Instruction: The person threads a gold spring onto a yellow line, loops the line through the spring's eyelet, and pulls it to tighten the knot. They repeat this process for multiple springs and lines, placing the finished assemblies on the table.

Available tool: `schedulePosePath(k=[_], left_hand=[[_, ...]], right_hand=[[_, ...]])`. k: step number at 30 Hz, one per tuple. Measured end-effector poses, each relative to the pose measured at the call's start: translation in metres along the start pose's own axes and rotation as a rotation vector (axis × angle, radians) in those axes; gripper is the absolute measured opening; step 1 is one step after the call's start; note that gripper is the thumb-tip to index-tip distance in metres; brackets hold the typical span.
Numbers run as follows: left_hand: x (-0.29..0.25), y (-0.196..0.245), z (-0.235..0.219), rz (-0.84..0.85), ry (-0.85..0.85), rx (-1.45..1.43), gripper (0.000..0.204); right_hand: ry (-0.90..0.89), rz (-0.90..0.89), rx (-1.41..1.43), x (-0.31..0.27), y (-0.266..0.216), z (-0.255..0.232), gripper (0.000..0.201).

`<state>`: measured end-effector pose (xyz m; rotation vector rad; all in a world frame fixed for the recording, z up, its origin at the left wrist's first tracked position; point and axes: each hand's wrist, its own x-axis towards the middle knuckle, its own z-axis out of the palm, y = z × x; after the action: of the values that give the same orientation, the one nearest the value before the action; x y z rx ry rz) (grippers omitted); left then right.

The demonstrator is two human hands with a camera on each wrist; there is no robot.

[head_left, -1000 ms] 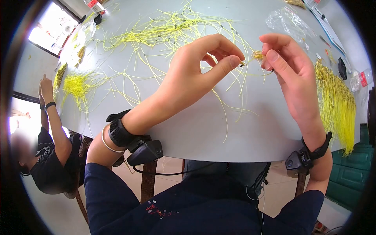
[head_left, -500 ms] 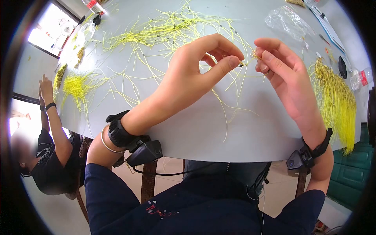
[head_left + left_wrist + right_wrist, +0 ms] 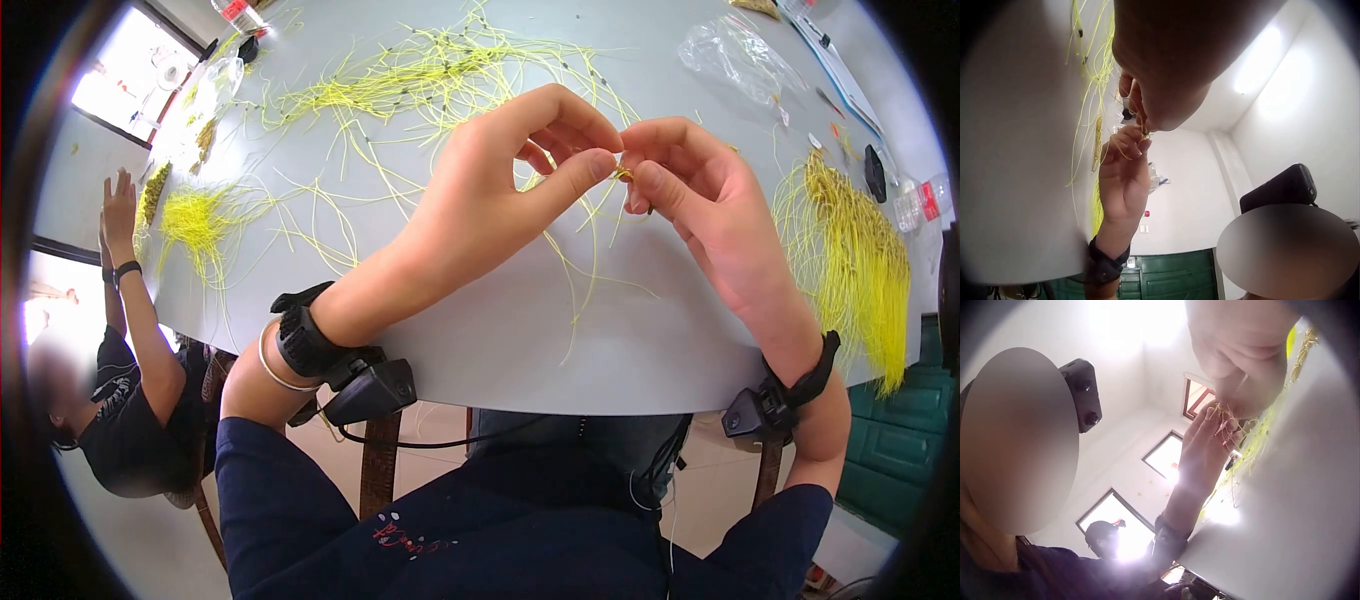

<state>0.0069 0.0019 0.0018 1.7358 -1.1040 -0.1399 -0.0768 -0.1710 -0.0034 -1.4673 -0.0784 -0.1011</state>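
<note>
Over the table, my left hand (image 3: 490, 165) pinches a small dark-tipped piece on a thin yellow cord between thumb and forefinger. My right hand (image 3: 718, 195) holds a small gold wire coil (image 3: 624, 173), mostly hidden by the fingers. The fingertips of both hands meet at the coil in the head view. In the left wrist view the right hand (image 3: 1124, 187) comes up from below to the left fingertips, with fine yellow strands around them. Loose yellow cords (image 3: 568, 262) trail below and behind the left hand.
A tangle of yellow cords (image 3: 400, 90) with dark beads lies at the back. At left is a yellow bundle (image 3: 200, 225), at right a hanging row of gold-topped cords (image 3: 860, 260). A clear plastic bag (image 3: 735, 60) lies back right. Another person (image 3: 140, 400) sits at left.
My right hand has moved left with the gold coil, from a gap away up to the left fingertips. The left hand has stayed nearly still.
</note>
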Motion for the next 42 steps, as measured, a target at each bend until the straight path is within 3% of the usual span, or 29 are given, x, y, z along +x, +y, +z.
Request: schedulePosePath(k=[10, 12, 15, 22, 25, 27, 30, 37, 42], left_hand=[[0.000, 0.004, 0.000, 0.005, -0.052, 0.041, 0.013], [0.001, 0.006, 0.000, 0.196, -0.025, 0.215, 0.015], [0.003, 0.004, -0.001, 0.308, 0.018, 0.346, 0.017], [0.003, 0.001, -0.002, 0.338, 0.042, 0.382, 0.012], [0.002, 0.002, -0.002, 0.227, -0.002, 0.329, 0.007], [0.000, 0.001, -0.002, -0.007, -0.021, 0.081, 0.006], [0.000, 0.000, -0.004, -0.084, -0.051, -0.007, 0.012], [0.000, -0.001, -0.001, -0.059, 0.006, -0.010, 0.017], [0.000, -0.001, -0.001, -0.077, 0.018, 0.003, 0.018]], right_hand=[[0.037, -0.025, -0.181, -0.003, -0.005, 0.005, 0.017], [0.063, -0.028, -0.159, -0.003, -0.004, 0.004, 0.016], [0.054, -0.029, -0.125, -0.002, -0.004, 0.003, 0.017], [-0.002, -0.013, -0.113, -0.002, -0.003, 0.003, 0.017], [-0.017, 0.027, -0.105, -0.003, -0.003, 0.005, 0.021], [-0.041, 0.030, -0.073, -0.005, -0.004, 0.007, 0.027], [-0.078, 0.030, -0.095, -0.007, -0.009, 0.006, 0.030], [-0.081, 0.018, -0.232, -0.007, -0.019, -0.001, 0.027], [-0.075, 0.009, -0.501, -0.007, -0.021, 0.000, 0.008]])
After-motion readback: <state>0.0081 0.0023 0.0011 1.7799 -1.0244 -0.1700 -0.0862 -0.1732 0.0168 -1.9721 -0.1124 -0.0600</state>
